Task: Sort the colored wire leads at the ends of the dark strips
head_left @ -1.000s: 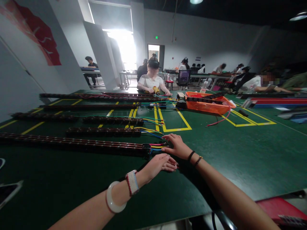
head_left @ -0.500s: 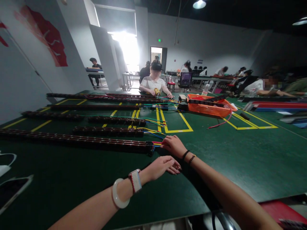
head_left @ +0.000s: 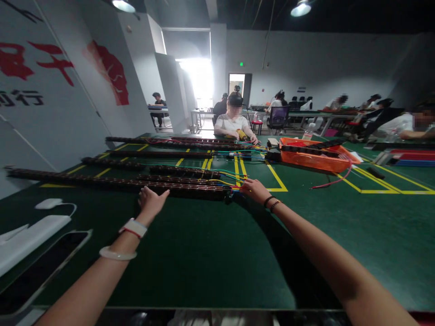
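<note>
A long dark strip [head_left: 112, 182] with coloured wires [head_left: 231, 182] at its right end lies across the green table [head_left: 210, 253], nearest to me. My left hand [head_left: 149, 202] is stretched out with fingers apart, touching the strip's near side around its middle and holding nothing. My right hand [head_left: 254, 189] rests at the strip's right end, fingers curled around the wire ends there. Whether it grips them is hard to tell. Several more dark strips [head_left: 170, 154] lie in rows behind.
An orange basket [head_left: 317, 156] with dark parts sits at the back right. A white charger and phone [head_left: 30, 235] lie at the near left. A person [head_left: 234, 120] works at the table's far side; others sit at tables beyond. Yellow tape lines [head_left: 275, 179] mark the table.
My left hand has moved from beside my right hand leftward and forward to the strip's middle, opening out. The view has swung left. My right hand stays at the wire end.
</note>
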`<state>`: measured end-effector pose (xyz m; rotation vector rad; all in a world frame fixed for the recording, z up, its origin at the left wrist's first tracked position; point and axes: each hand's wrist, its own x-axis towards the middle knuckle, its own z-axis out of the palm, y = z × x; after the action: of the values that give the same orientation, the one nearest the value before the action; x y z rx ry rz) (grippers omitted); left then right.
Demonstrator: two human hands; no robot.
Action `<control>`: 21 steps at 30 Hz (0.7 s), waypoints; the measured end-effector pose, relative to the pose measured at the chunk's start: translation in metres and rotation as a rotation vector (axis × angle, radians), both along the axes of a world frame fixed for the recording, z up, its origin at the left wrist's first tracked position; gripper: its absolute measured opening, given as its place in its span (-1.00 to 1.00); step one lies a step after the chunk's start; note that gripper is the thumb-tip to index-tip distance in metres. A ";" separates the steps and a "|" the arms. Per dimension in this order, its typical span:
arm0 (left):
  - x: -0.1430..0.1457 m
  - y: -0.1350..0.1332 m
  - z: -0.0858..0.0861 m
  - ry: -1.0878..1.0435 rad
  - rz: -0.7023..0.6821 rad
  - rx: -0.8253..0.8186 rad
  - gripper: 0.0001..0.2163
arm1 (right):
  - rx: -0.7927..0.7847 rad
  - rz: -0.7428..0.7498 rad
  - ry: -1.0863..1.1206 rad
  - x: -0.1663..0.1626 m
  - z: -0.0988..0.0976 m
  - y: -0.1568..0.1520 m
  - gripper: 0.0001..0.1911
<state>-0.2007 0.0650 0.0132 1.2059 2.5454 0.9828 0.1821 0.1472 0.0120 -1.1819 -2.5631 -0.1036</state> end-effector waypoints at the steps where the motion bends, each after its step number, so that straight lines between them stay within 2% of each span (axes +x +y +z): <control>1: -0.012 0.004 -0.003 -0.009 0.031 -0.048 -0.22 | -0.004 -0.001 0.013 0.000 -0.001 0.004 -0.72; 4: -0.028 0.016 -0.009 -0.023 0.055 -0.115 -0.29 | -0.004 -0.015 0.039 0.000 -0.001 0.016 -0.74; 8: -0.026 0.032 -0.016 -0.006 0.057 -0.126 -0.22 | -0.012 0.006 0.026 0.001 -0.001 0.027 -0.74; 16: -0.029 0.051 -0.026 0.044 0.128 -0.110 -0.29 | -0.042 0.007 0.033 0.001 -0.005 0.041 -0.72; 21: -0.032 0.060 -0.028 0.072 0.107 -0.136 -0.31 | -0.139 0.019 0.003 0.005 0.005 0.051 -0.72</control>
<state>-0.2326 0.1247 -0.0146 1.0983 2.7081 0.7844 0.1871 0.1980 0.0173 -1.2047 -2.6139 0.0820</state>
